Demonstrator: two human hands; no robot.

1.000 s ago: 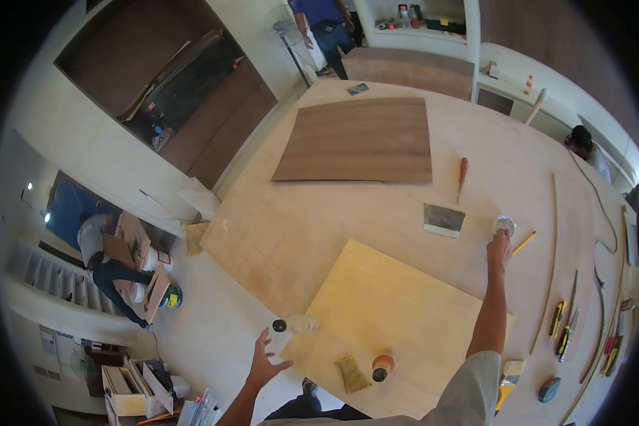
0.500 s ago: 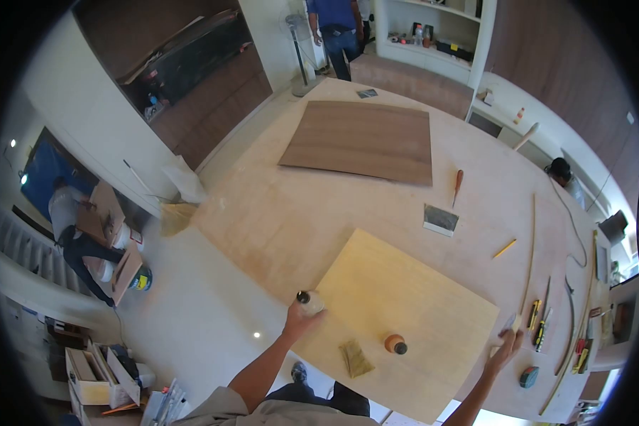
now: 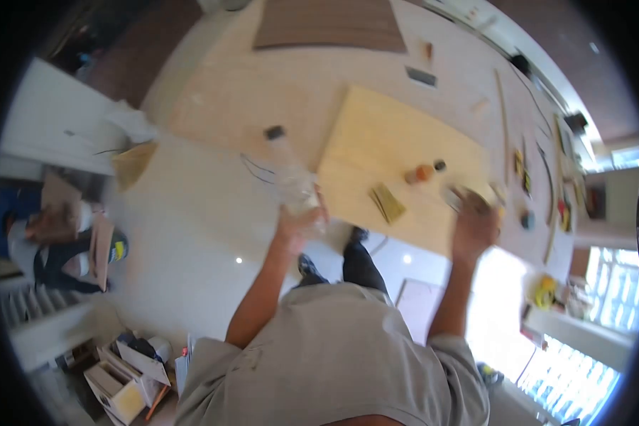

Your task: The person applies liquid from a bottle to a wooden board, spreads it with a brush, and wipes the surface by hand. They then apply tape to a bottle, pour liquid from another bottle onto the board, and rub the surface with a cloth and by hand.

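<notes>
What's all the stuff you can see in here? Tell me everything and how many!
Table: 1, pale tan, ahead
Yellow board: 1, yellow, on the table
Brown board: 1, brown, far end of the table
Clear bottle: 1, clear with dark cap, in the left hand
Orange bottle: 1, orange with dark cap, on the yellow board
Folded pad: 1, olive-tan, on the yellow board
Blurred item: 1, greyish, in the right hand
Long strips: at least 2, tan, table's right side
Open box: 1, pale, bottom left
Co-worker: 1, dark trousers, far left
Other small things: uncounted, too blurry
Shirt: 1, grey, bottom middle
Left hand: 1, bare, around the clear bottle
Right hand: 1, bare, near the yellow board
</notes>
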